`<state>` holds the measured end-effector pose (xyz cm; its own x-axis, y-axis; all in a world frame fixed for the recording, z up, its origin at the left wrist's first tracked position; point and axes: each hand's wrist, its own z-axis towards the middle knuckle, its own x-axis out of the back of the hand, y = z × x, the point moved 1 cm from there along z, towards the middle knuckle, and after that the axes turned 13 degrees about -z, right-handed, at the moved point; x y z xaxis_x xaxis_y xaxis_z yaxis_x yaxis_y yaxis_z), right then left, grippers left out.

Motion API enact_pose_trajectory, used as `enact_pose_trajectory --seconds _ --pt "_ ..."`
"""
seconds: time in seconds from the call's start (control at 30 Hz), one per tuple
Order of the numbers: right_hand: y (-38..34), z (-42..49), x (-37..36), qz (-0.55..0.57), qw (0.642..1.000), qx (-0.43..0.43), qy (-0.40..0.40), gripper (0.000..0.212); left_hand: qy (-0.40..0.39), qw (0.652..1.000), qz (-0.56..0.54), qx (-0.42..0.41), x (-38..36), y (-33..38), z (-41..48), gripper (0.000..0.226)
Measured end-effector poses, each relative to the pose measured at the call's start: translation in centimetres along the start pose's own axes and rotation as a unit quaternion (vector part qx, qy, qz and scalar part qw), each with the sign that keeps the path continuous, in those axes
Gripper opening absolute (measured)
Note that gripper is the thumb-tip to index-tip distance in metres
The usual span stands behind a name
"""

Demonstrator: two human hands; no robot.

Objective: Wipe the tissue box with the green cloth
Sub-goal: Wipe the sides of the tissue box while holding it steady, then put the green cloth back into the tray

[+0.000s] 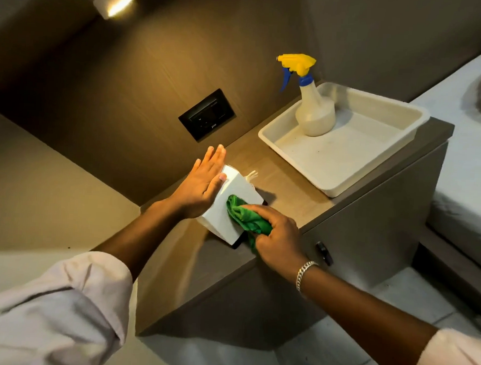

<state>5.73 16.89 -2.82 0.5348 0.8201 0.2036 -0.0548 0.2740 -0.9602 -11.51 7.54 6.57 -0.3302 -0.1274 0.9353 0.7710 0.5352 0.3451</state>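
Note:
A white tissue box (pixel 227 209) stands on the wooden bedside cabinet (pixel 294 195), with a tissue poking out of its far end. My left hand (pixel 203 180) lies flat against the box's left side, fingers straight and together, steadying it. My right hand (pixel 275 239) grips a bunched green cloth (pixel 246 218) and presses it on the box's near right face. A silver bracelet sits on my right wrist.
A white plastic tray (pixel 367 165) sits at the cabinet's far right, and a spray bottle (pixel 314 108) with a yellow and blue trigger stands in it. A black wall socket (pixel 206 114) is behind the box. A bed (pixel 472 153) lies to the right.

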Motion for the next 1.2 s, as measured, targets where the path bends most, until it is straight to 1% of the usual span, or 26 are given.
enact_pose_trajectory --seconds 0.1,0.17,0.27,0.37,0.43,0.5,0.6,0.67,0.77,0.8,0.87,0.93,1.0,1.07,1.13,1.2 --pt "0.3 1.2 1.0 -0.024 0.997 -0.051 0.062 0.06 0.014 1.0 -0.006 -0.02 -0.3 -0.3 -0.2 0.074" --pt "0.0 2.6 1.3 -0.043 0.992 -0.07 0.093 0.06 0.025 0.999 -0.014 -0.018 -0.5 -0.4 -0.2 0.07" --pt "-1.1 1.9 -0.8 -0.039 0.994 -0.052 0.089 0.058 0.03 0.999 -0.016 -0.026 -0.5 -0.8 -0.3 0.066" --pt "-1.6 -1.8 -3.4 -0.029 0.997 -0.017 0.072 0.056 0.029 0.999 -0.015 -0.032 -0.3 -1.0 -0.2 0.067" --pt "-1.6 -3.4 -3.7 -0.016 0.998 0.001 0.063 0.059 0.026 0.999 -0.012 -0.028 -0.3 -0.9 -0.2 0.069" --pt "-1.3 -2.8 -2.9 0.01 0.995 -0.028 0.093 0.061 0.024 0.999 -0.009 -0.027 -0.4 -0.8 -0.2 0.07" --pt "-1.1 -0.2 -1.9 0.014 0.985 -0.081 0.149 0.054 0.027 0.999 -0.009 -0.017 -0.4 -0.8 -0.3 0.071" --pt "-1.1 0.3 -2.7 0.002 0.986 -0.088 0.139 0.055 0.03 0.999 -0.01 -0.014 -0.3 -0.8 -0.2 0.07" --pt "-1.2 -2.4 -5.4 -0.017 0.99 -0.087 0.11 0.064 0.035 0.999 -0.015 -0.017 -0.4 -1.0 -0.1 0.063" --pt "-1.4 -3.8 -6.1 -0.029 0.992 -0.075 0.101 0.067 0.036 0.999 -0.014 -0.017 -0.5 -1.1 0.0 0.062" --pt "-2.0 -6.0 -6.8 -0.046 0.996 -0.036 0.07 0.067 0.034 0.999 -0.013 -0.013 -0.6 -1.1 0.1 0.062" --pt "-2.6 -6.9 -6.7 -0.056 0.998 0.0 0.011 0.067 0.037 0.999 -0.012 -0.011 -0.6 -1.0 0.1 0.063" --pt "-3.0 -7.2 -5.7 -0.015 1.0 0.0 -0.025 0.066 0.04 0.999 -0.011 -0.01 -0.4 -1.1 0.0 0.064" --pt "-3.4 -6.6 -3.0 0.079 0.996 -0.038 -0.03 0.058 0.047 0.999 -0.011 -0.008 -0.2 -1.2 -0.2 0.064" --pt "-4.1 -4.9 1.2 0.154 0.986 -0.061 -0.026 0.051 0.046 0.999 -0.011 -0.01 -0.3 -1.0 -0.3 0.065" --pt "-4.7 -2.1 5.9 0.172 0.982 -0.063 -0.045 0.041 0.042 0.999 -0.008 -0.01 -0.4 -0.9 -0.2 0.066"
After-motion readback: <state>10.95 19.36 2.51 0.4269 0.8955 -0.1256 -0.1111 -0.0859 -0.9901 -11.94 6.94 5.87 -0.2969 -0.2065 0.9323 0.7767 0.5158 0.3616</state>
